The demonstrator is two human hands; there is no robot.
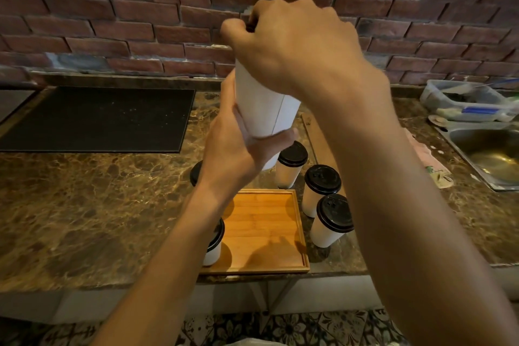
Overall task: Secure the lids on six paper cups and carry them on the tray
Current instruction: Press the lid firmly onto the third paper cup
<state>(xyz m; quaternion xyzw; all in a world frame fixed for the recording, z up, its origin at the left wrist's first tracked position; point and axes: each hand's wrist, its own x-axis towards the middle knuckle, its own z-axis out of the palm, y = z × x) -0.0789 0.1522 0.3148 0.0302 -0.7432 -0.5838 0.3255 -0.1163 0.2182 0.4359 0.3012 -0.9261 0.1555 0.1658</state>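
1. Held cup: centre of frame, raised off the counter and leaning. Your left hand has its fingers wrapped round the lower wall. Squeeze harder and the wall may buckle, pulling the rim out of round.
2. Lid: only a dark sliver shows under your right hand, whose fingers are curled down over the top. Whether it is seated all round cannot be told. Uneven pressure could leave one side unclipped.
3. Contents: not visible. If the cup is full, the lean and a half-seated lid could mean a spill.
4. Tray: lower centre. One lidded cup stands at its left near corner, half hidden by your forearm.
5. Three lidded cups: on the counter right of and behind the tray, under your right forearm. A careless lowering could topple them.
6. Hidden cup: behind your left wrist, easily clipped.
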